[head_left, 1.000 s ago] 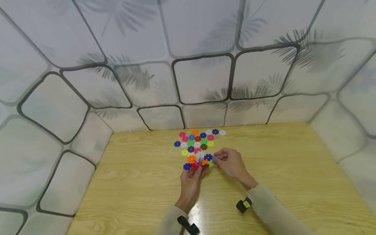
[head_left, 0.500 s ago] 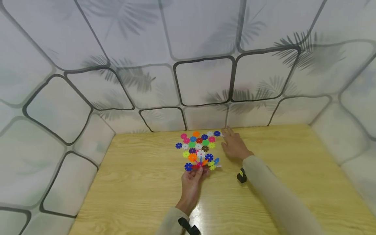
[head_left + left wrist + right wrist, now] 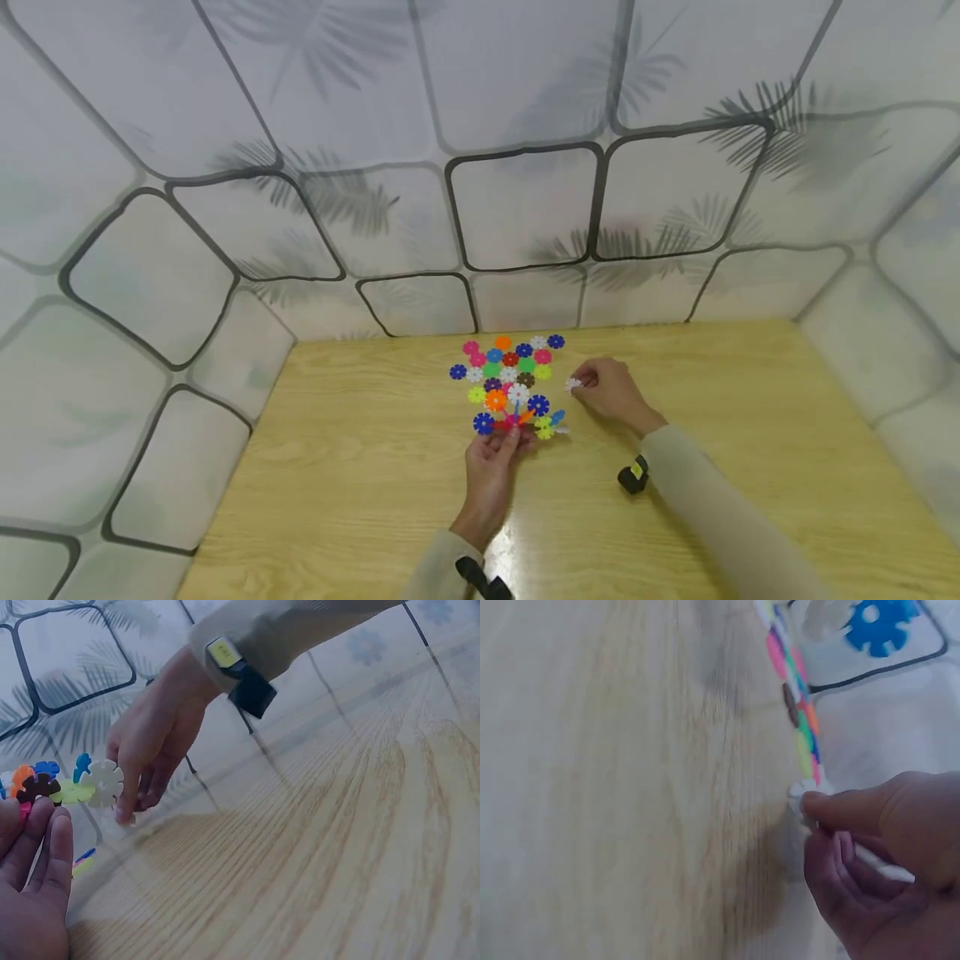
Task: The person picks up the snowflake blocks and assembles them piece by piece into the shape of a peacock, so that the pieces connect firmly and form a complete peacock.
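My left hand (image 3: 491,471) pinches a joined cluster of colourful notched plastic snowflake discs (image 3: 495,401), held above the table. Its orange, white and blue discs face up, and some stand out at angles. In the left wrist view, a white disc (image 3: 103,785) forms the end of this cluster. To its right, my right hand (image 3: 617,395) pinches a single white snowflake disc (image 3: 573,384) between thumb and fingers, apart from the cluster. The right wrist view shows this white disc (image 3: 799,793) at the thumb tip, partly covered.
Behind the held cluster, loose snowflake discs (image 3: 510,359) in many colours lie in rows on the wooden table (image 3: 337,467). A patterned cloth wall (image 3: 525,208) rises at the table's back edge and along the sides.
My right hand left the cluster, where a blue disc now sits, reached to the back right of the rows, and came back with the white disc. My left hand stayed almost still.
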Demonstrator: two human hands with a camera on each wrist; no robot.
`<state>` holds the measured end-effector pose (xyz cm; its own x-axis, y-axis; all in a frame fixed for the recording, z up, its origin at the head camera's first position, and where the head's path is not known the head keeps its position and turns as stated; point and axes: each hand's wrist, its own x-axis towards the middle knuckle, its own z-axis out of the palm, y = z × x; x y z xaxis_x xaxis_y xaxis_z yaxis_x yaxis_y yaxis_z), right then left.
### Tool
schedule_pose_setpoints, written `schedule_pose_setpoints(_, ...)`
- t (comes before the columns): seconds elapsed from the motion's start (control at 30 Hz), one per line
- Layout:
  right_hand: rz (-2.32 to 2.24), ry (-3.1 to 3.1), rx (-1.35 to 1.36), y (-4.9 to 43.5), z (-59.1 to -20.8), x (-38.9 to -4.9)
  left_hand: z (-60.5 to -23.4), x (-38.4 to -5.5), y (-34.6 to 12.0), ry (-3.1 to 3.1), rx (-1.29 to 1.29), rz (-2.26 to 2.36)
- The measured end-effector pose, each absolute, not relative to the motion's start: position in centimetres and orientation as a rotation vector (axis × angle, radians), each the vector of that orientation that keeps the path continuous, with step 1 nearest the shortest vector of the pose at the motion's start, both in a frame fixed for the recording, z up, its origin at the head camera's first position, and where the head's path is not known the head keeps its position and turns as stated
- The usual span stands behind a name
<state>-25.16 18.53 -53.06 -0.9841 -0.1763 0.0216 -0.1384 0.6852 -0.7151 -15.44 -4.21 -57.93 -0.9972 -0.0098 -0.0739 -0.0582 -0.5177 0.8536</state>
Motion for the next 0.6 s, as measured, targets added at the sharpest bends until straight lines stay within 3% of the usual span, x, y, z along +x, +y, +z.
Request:
schedule_pose_setpoints(0.3, -1.336, 2.912, -0.425, 18.5, -51.1, -19.9, -57.9, -15.4, -4.0, 1.549, -0.138, 2.710)
schedule_pose_setpoints(0.6, -1.346, 2.969, -0.634, 17.6, -50.7, -18.5, -57.9, -15.7, -4.0, 1.541, -0.177, 2.704)
